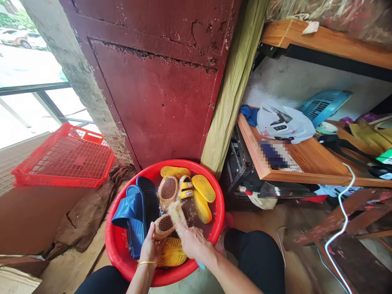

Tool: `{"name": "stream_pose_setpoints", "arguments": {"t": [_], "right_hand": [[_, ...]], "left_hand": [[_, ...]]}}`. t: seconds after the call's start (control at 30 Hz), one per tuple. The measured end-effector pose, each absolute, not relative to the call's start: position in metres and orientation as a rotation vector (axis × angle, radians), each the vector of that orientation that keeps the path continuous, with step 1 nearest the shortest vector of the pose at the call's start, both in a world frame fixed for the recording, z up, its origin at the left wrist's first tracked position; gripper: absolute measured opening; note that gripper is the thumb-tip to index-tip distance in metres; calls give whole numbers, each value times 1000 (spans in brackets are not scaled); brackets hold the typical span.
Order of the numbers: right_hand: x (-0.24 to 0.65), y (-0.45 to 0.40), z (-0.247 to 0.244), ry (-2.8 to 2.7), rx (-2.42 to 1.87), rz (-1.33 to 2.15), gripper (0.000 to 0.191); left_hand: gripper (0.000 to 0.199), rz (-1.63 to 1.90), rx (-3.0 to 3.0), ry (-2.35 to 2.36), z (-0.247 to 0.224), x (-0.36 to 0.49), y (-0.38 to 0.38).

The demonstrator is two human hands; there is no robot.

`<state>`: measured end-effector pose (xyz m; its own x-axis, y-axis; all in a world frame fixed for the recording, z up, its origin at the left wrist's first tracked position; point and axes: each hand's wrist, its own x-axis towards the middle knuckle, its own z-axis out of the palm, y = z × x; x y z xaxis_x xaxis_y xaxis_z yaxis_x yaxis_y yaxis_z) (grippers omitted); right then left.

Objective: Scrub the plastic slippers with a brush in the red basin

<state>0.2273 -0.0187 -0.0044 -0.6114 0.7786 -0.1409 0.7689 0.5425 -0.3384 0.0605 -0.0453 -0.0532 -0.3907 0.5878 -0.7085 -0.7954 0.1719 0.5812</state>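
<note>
In the head view, my left hand [149, 250] grips a small tan shoe [164, 226] with its brown patterned sole turned up. My right hand [196, 245] is closed round a scrubbing brush [177, 212]; its pale bristles lie against or just over the shoe's edge, and a bit of blue handle shows below the hand. Both hands are over a red tub [109, 245] of water. A second tan shoe [168, 191] lies sole up beyond the brush. Blue slippers [134, 224] are at the left, yellow slippers [203, 188] at the right, back and front.
A dark red door [162, 102] stands right behind the tub. To the left is a red plastic crate [64, 157] near a brown cloth [82, 216]. On the right, a wooden shelf [318, 161] holds a white plastic bag [283, 122] and a blue fan [326, 106].
</note>
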Motion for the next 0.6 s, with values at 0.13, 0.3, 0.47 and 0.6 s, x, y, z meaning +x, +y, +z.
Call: {"name": "stream_pose_setpoints", "arguments": {"t": [0.13, 0.3, 0.47, 0.6], "right_hand": [[231, -57, -6, -2784, -1229, 731, 61], [217, -43, -13, -2772, -1402, 623, 72], [213, -3, -4, -2711, -1611, 606, 65], [219, -30, 2, -2810, -1371, 672, 61]], "left_hand": [[37, 1504, -273, 1241, -56, 60, -44], [40, 1514, -270, 1234, -57, 63, -43], [34, 1478, -228, 1253, -59, 65, -48], [28, 1501, -257, 1220, -65, 65, -49]]}}
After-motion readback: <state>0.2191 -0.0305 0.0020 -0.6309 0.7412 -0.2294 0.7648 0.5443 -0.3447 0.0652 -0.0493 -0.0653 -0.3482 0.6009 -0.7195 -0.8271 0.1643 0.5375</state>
